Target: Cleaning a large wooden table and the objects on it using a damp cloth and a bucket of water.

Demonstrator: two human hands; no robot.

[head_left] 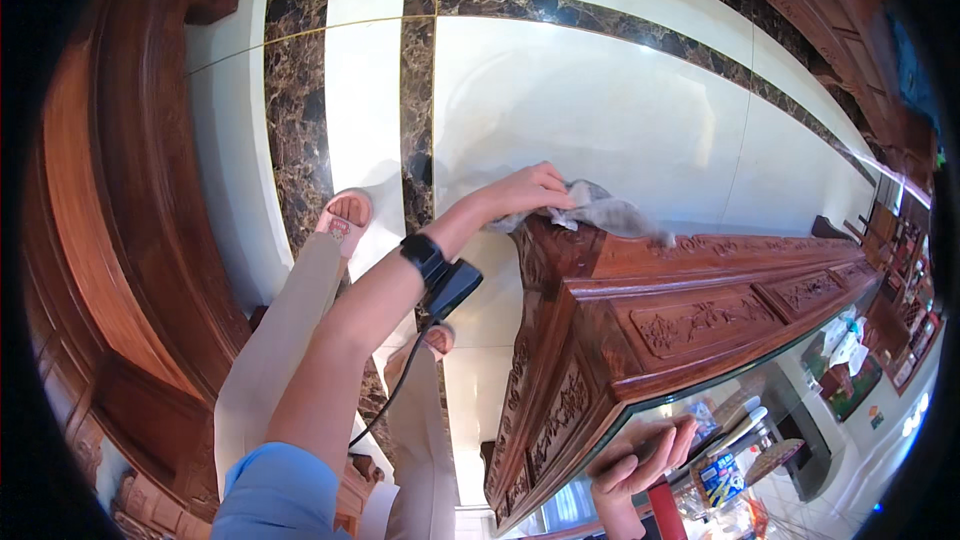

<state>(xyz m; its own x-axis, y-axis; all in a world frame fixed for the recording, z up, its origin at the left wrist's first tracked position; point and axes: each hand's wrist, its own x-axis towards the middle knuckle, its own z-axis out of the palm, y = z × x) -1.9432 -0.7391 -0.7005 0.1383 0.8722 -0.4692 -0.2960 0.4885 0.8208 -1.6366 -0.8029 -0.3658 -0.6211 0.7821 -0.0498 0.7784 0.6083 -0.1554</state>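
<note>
My left hand (pixel 528 190) is closed on a grey cloth (pixel 605 212), with a dark wrist strap and a black cabled device on that arm. The cloth lies along the lower carved edge of a dark reddish wooden table (pixel 690 325), draping past its near corner. At the lower right, my right hand (pixel 645 470) is spread over the reflective glass top (pixel 735 395), fingers apart and slightly bent, holding nothing. The glass mirrors the room, so whether the palm touches it is hard to tell.
Carved wooden seating (pixel 150 180) runs along the left, with more carved furniture (pixel 810 0) at the upper right. Pale floor tiles (pixel 590 100) with dark marbled bands lie between. My sandalled feet (pixel 345 215) stand left of the table. A blue-and-yellow packet (pixel 722 480) shows at the lower right.
</note>
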